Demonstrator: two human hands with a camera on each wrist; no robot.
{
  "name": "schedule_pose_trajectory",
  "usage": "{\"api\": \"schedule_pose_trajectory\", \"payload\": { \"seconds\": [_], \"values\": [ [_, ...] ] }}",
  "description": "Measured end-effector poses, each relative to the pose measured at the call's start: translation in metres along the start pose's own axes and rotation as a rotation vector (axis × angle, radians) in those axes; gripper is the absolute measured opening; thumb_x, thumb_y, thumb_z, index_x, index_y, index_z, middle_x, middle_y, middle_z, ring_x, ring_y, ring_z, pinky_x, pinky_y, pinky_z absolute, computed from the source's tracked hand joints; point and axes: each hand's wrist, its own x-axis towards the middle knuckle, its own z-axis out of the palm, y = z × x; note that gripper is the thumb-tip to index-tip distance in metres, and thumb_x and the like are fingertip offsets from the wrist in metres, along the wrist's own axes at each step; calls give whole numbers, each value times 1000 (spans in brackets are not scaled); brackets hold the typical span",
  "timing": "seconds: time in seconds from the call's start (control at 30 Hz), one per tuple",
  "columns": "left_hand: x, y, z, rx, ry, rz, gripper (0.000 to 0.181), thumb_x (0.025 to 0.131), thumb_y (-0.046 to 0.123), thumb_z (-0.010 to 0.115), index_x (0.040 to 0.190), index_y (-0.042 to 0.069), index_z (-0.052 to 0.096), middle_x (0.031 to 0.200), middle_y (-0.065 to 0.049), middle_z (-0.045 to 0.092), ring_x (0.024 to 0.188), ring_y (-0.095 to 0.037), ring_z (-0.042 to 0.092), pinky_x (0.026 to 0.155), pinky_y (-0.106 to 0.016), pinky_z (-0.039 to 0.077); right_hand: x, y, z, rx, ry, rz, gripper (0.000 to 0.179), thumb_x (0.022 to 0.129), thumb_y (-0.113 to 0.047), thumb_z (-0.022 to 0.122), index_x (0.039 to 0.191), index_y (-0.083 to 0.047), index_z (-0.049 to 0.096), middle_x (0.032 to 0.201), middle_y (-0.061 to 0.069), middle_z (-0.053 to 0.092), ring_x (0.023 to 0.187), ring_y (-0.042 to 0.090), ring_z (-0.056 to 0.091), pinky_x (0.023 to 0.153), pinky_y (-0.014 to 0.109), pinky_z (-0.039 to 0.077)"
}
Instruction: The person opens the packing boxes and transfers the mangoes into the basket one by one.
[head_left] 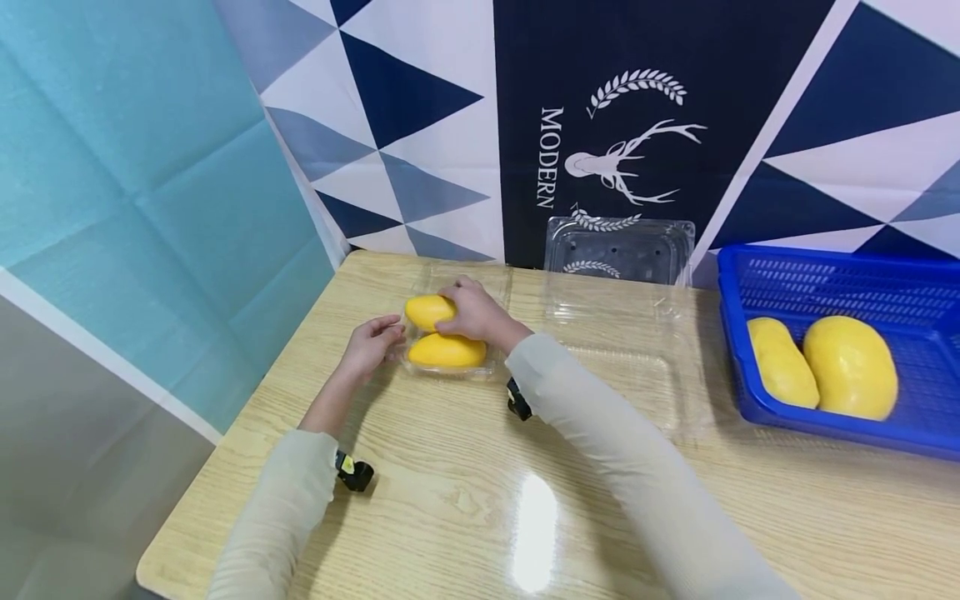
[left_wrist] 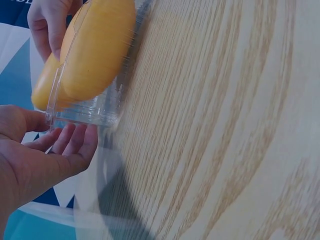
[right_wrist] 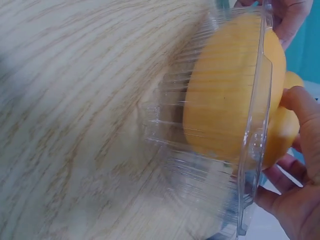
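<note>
Two mangoes lie side by side in a clear plastic clamshell box on the table. My right hand grips the rear mango, thumb on its near side and fingers over the far side. The front mango rests along the box's near wall; in the right wrist view this mango shows through the ribbed plastic. At the box's left end, my left hand pinches the rim, thumb above and fingers below, as the left wrist view shows. The box's lid stands folded back behind the fruit.
Another clear clamshell box stands open to the right, its lid leaning against the patterned backdrop. Farther right, a blue plastic basket holds a long yellow fruit and a large round yellow one.
</note>
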Motion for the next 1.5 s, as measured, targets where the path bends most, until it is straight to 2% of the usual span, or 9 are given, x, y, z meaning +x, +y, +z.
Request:
{"api": "schedule_pose_trajectory", "payload": {
  "seconds": [0.13, 0.4, 0.6, 0.73, 0.93, 1.13, 1.33, 1.5],
  "values": [
    [0, -1, 1, -2, -2, 4, 44, 100, 17, 44, 141, 4, 37, 137, -17, 47, 123, -29, 49, 75, -19, 51, -1, 2, 1, 65, 37, 9, 65, 82, -36, 69, 136, -7, 48, 121, 12, 47, 103, 25, 46, 88, 35, 45],
    [0, -1, 3, 1, 5, 8, 43, 100, 16, 42, 141, 4, 37, 137, -18, 48, 121, -29, 50, 68, -16, 50, -3, 7, 1, 169, 48, 41, 65, 83, -35, 70, 138, -8, 46, 120, 9, 45, 102, 22, 46, 88, 33, 46],
    [1, -1, 4, -3, -4, 15, 43, 100, 16, 42, 141, 4, 37, 137, -17, 48, 121, -28, 50, 69, -16, 50, -4, 9, 0, 185, 57, 2, 64, 84, -31, 69, 137, -4, 46, 127, 10, 51, 109, 23, 50, 96, 36, 46],
    [0, 0, 4, -8, -9, 18, 43, 100, 16, 42, 141, 3, 37, 136, -18, 48, 121, -29, 49, 69, -17, 51, -5, 9, -1, 218, 83, 0, 63, 84, -31, 69, 137, -5, 46, 126, 10, 52, 107, 22, 51, 94, 35, 47],
    [0, 2, 5, 2, -1, 25, 42, 100, 16, 42, 141, 3, 38, 135, -18, 48, 121, -29, 50, 70, -17, 51, -8, 8, -5, 332, 141, 32, 61, 83, -31, 70, 135, -7, 48, 122, 10, 52, 102, 20, 50, 90, 33, 49],
    [-1, 1, 4, 0, -6, 23, 42, 100, 16, 42, 141, 3, 38, 136, -18, 48, 121, -29, 49, 71, -16, 52, -13, 7, -6, 431, 149, 80, 61, 83, -27, 70, 136, -7, 47, 130, 9, 53, 107, 21, 54, 93, 34, 50],
    [-1, -1, 4, 0, -1, 24, 43, 100, 16, 42, 141, 2, 37, 137, -19, 47, 121, -29, 49, 75, -19, 53, -15, 3, -9, 481, 162, 84, 58, 83, -26, 71, 132, -6, 49, 126, 10, 57, 107, 22, 56, 95, 34, 49],
    [-1, -3, 3, -7, 4, 24, 44, 100, 15, 42, 141, 1, 36, 137, -21, 46, 121, -30, 49, 72, -17, 52, -17, -2, -11, 548, 149, 114, 56, 83, -24, 71, 131, -4, 50, 125, 10, 57, 108, 23, 56, 98, 33, 48]
  ]
}}
